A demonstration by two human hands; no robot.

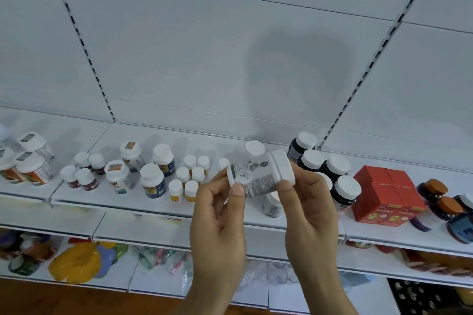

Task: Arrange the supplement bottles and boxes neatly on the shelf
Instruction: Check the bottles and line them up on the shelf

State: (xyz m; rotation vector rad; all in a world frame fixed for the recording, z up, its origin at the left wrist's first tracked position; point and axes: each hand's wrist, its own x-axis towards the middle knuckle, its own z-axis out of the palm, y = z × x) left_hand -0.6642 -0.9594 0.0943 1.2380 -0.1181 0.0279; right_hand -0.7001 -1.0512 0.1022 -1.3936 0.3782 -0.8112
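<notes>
Both hands, left [220, 215] and right [307, 202], pinch a white bottle [258, 176] sideways at frame center. Shelf [153, 202] below holds more bottles.

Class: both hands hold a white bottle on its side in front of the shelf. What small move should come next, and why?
Probably turn the white bottle upright. It lies sideways between the left hand and right hand, cap to the right, while the bottles on the shelf stand cap up, including a similar white one just behind it.
</notes>
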